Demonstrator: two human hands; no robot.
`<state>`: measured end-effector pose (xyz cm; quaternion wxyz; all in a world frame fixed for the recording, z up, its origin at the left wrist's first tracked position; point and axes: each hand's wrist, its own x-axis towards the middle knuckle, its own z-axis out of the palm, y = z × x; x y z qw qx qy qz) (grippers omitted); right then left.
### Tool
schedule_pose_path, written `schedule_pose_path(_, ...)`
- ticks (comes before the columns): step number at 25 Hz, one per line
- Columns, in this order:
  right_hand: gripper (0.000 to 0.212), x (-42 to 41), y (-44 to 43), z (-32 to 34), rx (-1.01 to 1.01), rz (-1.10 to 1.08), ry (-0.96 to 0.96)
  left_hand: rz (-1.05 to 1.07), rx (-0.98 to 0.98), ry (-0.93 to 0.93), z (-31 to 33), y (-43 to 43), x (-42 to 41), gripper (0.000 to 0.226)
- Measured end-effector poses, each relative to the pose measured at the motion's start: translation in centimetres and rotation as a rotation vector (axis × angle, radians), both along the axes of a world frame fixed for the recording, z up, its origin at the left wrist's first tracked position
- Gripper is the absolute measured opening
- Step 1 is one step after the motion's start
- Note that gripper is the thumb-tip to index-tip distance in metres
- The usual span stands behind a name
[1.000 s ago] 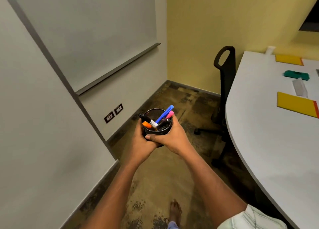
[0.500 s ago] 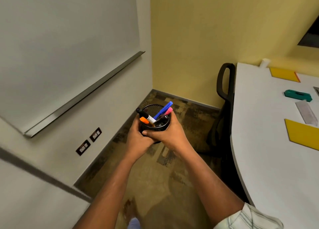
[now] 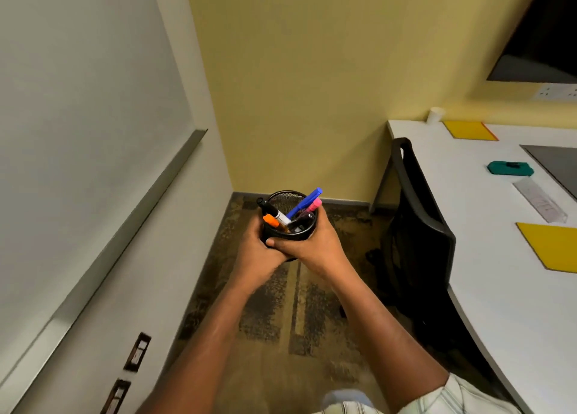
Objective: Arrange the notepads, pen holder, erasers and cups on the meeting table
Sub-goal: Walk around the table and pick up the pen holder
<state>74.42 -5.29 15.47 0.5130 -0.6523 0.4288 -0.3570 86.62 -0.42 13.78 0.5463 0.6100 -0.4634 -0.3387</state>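
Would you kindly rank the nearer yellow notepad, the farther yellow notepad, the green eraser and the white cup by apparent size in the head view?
1. nearer yellow notepad, cropped, enlarged by nearness
2. farther yellow notepad
3. green eraser, slightly smaller
4. white cup

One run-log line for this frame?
phase: carry | left hand: grips black mesh pen holder | right hand: grips it too | holder: above carpet, not yet on white meeting table

Black mesh pen holder [image 3: 301, 231], yellow notepads [image 3: 551, 246], teal eraser [image 3: 510, 168].
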Motion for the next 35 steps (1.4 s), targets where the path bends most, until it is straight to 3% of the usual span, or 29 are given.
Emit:
schedule_pose_path(12, 0.074, 8.9, -24.7, -1.7, 0.019, -0.073, -0.024, -0.047, 0.003, 0.005, -0.4, -24.7, 8.9, 0.076)
schedule_pose_path(20, 0.072, 10.1, -42.0, 0.1, -0.045, -0.129, -0.007, -0.089, -0.025, 0.019, 0.7, -42.9, 10.3, 0.08)
schedule_pose_path(27, 0.072, 8.8, -55.5, -1.1, -0.043, -0.326, 0.005, -0.269, -0.018, 0.0, -1.2, -59.5, 9.7, 0.08)
schedule_pose_path(32, 0.081, 7.5, -65.8, -0.9, 0.005, -0.532, 0.05, -0.512, 0.014, 0.03, -1.8, -72.8, 8.4, 0.081)
schedule_pose_path(35, 0.072, 6.4, -70.8, -0.6, -0.027, -0.656, 0.059, -0.644, -0.019, 0.011, -1.6, -79.4, 7.3, 0.082)
